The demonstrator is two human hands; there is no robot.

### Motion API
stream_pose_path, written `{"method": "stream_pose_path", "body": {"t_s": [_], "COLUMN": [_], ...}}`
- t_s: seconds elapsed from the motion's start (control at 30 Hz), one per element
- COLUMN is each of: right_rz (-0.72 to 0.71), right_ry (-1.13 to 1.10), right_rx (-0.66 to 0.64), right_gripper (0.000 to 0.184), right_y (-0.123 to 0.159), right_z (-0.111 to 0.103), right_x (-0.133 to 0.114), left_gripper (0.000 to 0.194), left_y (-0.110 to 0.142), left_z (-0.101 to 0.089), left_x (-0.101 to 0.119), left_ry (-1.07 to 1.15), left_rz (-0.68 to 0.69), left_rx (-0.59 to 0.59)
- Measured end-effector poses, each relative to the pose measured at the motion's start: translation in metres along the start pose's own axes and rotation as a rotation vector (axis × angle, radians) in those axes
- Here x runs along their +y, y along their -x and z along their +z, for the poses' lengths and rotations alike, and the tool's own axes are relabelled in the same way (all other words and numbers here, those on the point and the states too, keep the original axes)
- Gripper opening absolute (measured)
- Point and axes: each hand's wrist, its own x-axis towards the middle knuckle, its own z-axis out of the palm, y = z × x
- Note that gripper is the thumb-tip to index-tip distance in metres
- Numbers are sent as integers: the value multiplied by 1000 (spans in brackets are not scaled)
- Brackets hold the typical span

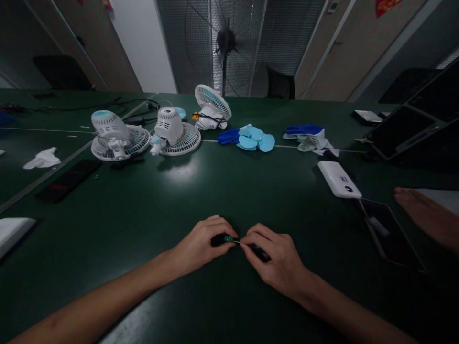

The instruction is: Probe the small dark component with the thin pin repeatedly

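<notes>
Low over the middle of the green table, my left hand (208,240) is closed around a small screwdriver (228,238) with a black and green handle. Its thin metal shaft points right. My right hand (274,258) pinches the end of that shaft between thumb and fingertips. The fingers cover part of the handle and the tip. A dark shape shows under the right palm; whether it is an object or shadow I cannot tell.
Behind my hands lie several white fan parts (170,126), light-blue fan blades (256,138) and blue-white gloves (304,130). On the right are a white device (339,179), a dark tablet (390,234) and another person's hand (426,215). A dark phone (70,179) lies left.
</notes>
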Motion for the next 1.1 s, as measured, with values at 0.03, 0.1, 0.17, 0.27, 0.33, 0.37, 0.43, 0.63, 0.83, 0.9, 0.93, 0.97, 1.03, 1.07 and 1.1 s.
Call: {"method": "stream_pose_path", "body": {"t_s": [0.03, 0.1, 0.17, 0.27, 0.33, 0.37, 0.43, 0.63, 0.83, 0.9, 0.93, 0.97, 1.03, 1.07, 1.1], "right_rz": [-8, -13, -15, -18, -12, -8, 8, 50, 69, 67, 63, 57, 39, 23, 0], "right_ry": [-4, -17, -26, -28, -41, -52, -86, -247, -237, -230, -225, -216, -182, -156, -125], "right_rx": [4, 10, 23, 33, 34, 39, 42, 54, 51, 45, 37, 30, 7, -5, -18], "right_gripper": [14, 14, 14, 14, 14, 15, 15, 14, 12, 13, 13, 13, 12, 12, 12], "right_y": [0, -1, -1, -1, -2, -2, -3, -8, -8, -7, -7, -7, -6, -4, -1], "right_z": [1, 2, 3, 4, 4, 4, 4, 1, 1, 2, 2, 1, -1, -2, -4], "right_x": [-1, -2, -2, -1, -2, -3, -4, -7, -8, -7, -7, -6, -8, -10, -13], "left_gripper": [15, 16, 16, 15, 14, 13, 13, 13, 15, 14, 14, 13, 13, 14, 16], "left_y": [0, 0, 0, 0, -1, -1, -2, -1, 0, -1, -1, -1, -1, 0, 3], "left_z": [0, 1, 1, 2, 1, 1, 0, 2, 3, 3, 2, 2, 1, 0, -1], "left_x": [0, 0, 0, 0, 1, 1, 1, -1, -3, -2, -1, -1, 2, 3, 4], "left_ry": [2, -1, -4, -2, -3, -4, -4, -9, -17, -21, -24, -27, -39, -46, -54], "left_rz": [4, 7, 9, 12, 4, -4, -21, -28, -19, -15, -12, -9, 7, 19, 31], "left_rx": [-4, -7, -4, 4, 6, 4, -5, -7, 2, -7, -13, -19, -34, -42, -50]}}
